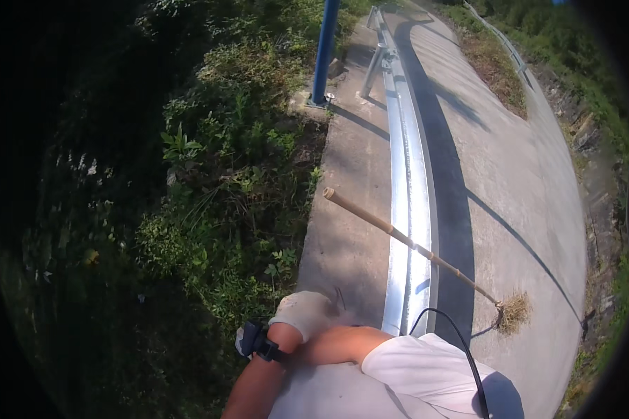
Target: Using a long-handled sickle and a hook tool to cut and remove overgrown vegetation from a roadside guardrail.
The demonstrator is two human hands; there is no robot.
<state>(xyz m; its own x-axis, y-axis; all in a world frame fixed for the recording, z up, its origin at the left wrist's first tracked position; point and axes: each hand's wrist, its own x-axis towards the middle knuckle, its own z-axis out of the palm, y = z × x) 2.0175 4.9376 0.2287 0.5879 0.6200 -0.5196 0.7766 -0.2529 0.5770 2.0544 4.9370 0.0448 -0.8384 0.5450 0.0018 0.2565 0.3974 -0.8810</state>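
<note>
My left hand (303, 315), in a pale work glove, is over the concrete strip beside the guardrail, its fingers blurred. A dark wrist device (257, 339) on a black strap sits at my left wrist. My right forearm (340, 343) crosses beneath that wrist. Most of my right hand is hidden there; a small white patch left of the device may be its glove. A broom with a bamboo handle (364, 211) lies across the metal guardrail (398, 209), apart from both hands. Its straw head (513, 312) is over the road side.
A blue pole (326, 52) stands on a footing at the strip's edge. Metal posts (373, 70) support the guardrail. Dense plants (204, 251) border the left side. A concrete road (519, 209) runs along the right. A black cable (466, 351) loops by my right shoulder.
</note>
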